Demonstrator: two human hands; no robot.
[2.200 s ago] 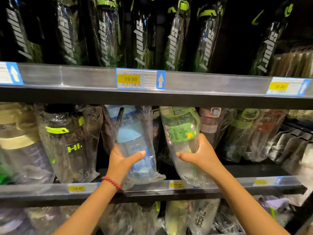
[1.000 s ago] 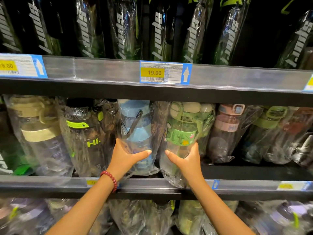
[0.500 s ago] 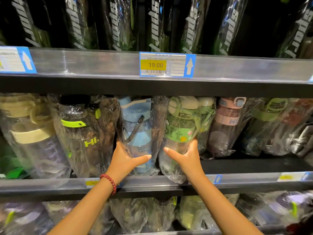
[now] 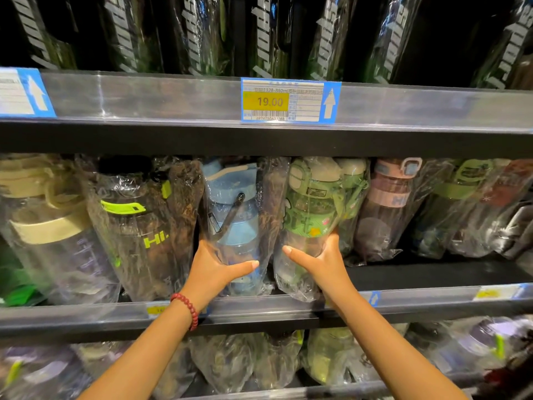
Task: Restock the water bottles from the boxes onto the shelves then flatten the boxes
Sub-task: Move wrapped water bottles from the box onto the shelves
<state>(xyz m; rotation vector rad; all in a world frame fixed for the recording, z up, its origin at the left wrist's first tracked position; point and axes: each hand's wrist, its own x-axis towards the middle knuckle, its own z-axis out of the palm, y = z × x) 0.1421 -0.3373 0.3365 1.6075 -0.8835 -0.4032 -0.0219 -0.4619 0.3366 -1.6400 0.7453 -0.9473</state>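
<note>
- This was a shop aisle: dark shelves (image 4: 259, 140) ran in tiers, each front edge carrying a clear label strip.
- A price tag (image 4: 290, 101) on the upper edge read 19.00, with a barcode and an arrow.
- Plastic-wrapped water bottles (image 4: 138, 226) stood in crowded rows.

Two bare forearms and hands showing, no sleeves.

Left hand (image 4: 212, 269) and right hand (image 4: 323, 262) are showing bare, nothing worn on the fingers that can be seen, no gloves. Left wrist is wearing a red bead bracelet (image 4: 187, 308), round glossy beads in a single strand, sitting at about 7 o'clock from the left hand. Right wrist and forearm are showing nothing worn. Both forearms are running uncovered to the bottom edge of the view.
</note>
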